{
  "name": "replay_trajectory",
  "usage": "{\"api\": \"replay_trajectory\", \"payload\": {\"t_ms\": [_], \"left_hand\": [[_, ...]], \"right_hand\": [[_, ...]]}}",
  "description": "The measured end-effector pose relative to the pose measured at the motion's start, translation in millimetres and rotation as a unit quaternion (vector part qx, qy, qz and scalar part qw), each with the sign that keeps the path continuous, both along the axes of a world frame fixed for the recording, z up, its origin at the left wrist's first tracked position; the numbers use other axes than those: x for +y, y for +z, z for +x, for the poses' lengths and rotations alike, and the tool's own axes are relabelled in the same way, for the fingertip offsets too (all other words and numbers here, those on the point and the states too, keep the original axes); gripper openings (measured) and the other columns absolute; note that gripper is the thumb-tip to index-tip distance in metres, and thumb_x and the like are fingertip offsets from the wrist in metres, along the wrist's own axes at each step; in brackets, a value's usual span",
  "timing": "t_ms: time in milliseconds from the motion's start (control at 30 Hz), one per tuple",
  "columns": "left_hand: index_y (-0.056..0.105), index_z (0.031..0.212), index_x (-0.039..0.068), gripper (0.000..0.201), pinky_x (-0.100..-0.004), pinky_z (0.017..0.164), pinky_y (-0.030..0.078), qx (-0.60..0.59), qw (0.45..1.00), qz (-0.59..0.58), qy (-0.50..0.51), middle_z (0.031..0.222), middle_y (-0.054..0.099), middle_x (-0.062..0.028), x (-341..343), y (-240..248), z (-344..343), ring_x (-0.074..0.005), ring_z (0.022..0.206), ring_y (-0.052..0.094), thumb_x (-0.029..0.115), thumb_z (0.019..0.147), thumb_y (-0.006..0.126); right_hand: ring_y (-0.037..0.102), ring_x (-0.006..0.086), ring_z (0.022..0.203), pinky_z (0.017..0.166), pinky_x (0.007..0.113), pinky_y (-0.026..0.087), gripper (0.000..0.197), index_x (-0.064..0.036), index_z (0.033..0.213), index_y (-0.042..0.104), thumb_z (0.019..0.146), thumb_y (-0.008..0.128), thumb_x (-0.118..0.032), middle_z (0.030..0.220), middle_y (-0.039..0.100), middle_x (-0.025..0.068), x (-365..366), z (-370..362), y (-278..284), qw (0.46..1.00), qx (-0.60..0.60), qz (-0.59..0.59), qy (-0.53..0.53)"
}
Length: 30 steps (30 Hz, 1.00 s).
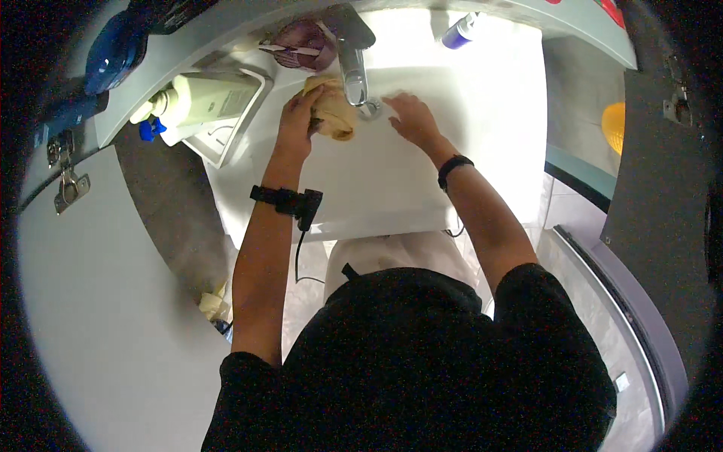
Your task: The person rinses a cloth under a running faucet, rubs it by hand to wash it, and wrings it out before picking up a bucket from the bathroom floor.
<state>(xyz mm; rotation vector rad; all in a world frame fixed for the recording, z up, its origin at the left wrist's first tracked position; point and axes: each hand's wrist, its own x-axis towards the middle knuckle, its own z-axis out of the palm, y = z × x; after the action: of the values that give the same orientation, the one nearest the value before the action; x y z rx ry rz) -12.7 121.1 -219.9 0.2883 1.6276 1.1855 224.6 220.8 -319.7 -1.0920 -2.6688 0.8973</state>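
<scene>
A crumpled yellowish cloth (334,114) with a few dark patches lies against the inner left side of the white sink (392,181). My left hand (296,119) grips it along its left edge, the fingers partly hidden by the folds. The chrome faucet (352,71) reaches over the basin just right of the cloth, its spout above the round drain (370,111). On the other side of the drain is my right hand (413,118), holding nothing, its fingers apart and slightly blurred at the tips.
Left of the basin, a white tray (226,147) carries pump bottles (207,102). A purple and white bundle (301,45) sits behind the cloth, and a purple bottle (458,34) stands at the back right. Swung-out cabinet doors (113,301) flank me. A rounded yellow object (614,128) shows at far right.
</scene>
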Motion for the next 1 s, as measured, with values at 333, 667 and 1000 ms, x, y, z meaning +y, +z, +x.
{"api": "replay_trajectory", "payload": {"t_ms": [333, 667, 1000], "left_hand": [[0.062, 0.119, 0.009, 0.042, -0.0254, 0.062, 0.046, -0.068, 0.997, -0.014, 0.042, 0.102, 0.066, -0.0009, 6.5, 0.9, -1.3, -0.0121, 0.084, 0.062, 0.031, 0.085, 0.073], [0.06, 0.121, 0.004, 0.043, -0.0326, 0.071, 0.054, -0.049, 0.993, 0.003, 0.109, 0.107, 0.065, -0.0071, 11.4, -21.1, 6.5, -0.0196, 0.092, 0.065, 0.026, 0.086, 0.07], [0.046, 0.131, 0.014, 0.049, -0.0334, 0.069, 0.055, -0.053, 0.997, -0.032, 0.045, 0.103, 0.062, -0.0079, 42.9, -28.5, 62.3, -0.0191, 0.088, 0.063, 0.02, 0.086, 0.065]], "right_hand": [[0.056, 0.0288, 0.112, 0.085, 0.045, 0.051, 0.044, -0.0201, 0.127, 0.058, 0.084, 0.063, -0.015, 0.119, 0.057, 0.0098, -11.8, -24.4, 5.4, 0.992, -0.107, 0.003, 0.059], [0.064, 0.0408, 0.095, 0.084, 0.048, 0.054, 0.037, -0.0041, 0.118, 0.063, 0.095, 0.053, -0.032, 0.107, 0.065, 0.0224, -17.4, -54.9, 18.6, 0.994, -0.013, -0.102, 0.039], [0.065, 0.0375, 0.087, 0.083, 0.044, 0.054, 0.047, -0.0023, 0.113, 0.063, 0.095, 0.055, -0.045, 0.103, 0.067, 0.0175, 10.3, -52.8, 1.0, 0.922, 0.37, -0.065, -0.091]]}}
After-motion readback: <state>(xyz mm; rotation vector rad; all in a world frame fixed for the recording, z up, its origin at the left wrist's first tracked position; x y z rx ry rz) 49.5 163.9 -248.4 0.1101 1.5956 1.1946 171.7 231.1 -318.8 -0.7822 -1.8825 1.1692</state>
